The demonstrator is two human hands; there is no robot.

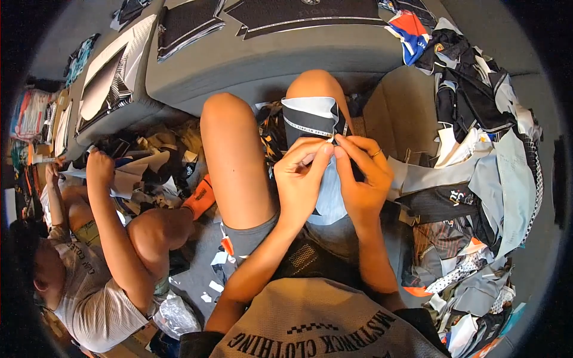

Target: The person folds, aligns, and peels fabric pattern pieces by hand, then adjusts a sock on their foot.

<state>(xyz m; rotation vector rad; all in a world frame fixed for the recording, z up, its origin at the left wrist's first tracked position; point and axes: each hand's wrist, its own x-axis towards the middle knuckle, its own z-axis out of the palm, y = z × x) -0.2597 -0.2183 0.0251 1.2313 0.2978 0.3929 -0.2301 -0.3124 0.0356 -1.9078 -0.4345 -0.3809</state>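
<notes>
A black and white fabric piece [307, 125], edged with a narrow white lettered band, lies over my right knee. My left hand [298, 176] pinches its near edge between thumb and fingers. Close beside it, thumb almost touching the other thumb, my right hand [365, 176] pinches the same edge; a ring is on one finger. Whatever lies right between the fingertips is too small to make out. Light blue cloth [328, 194] shows below, between my hands, over my lap.
Mixed fabric pieces [459, 203] are heaped along the right. Dark panels [304, 17] lie on the grey sofa [268, 59] ahead. At left, another person [101, 286] sits holding cloth [134, 173]. Scraps [219, 258] and a clear plastic bag [177, 314] lie nearby.
</notes>
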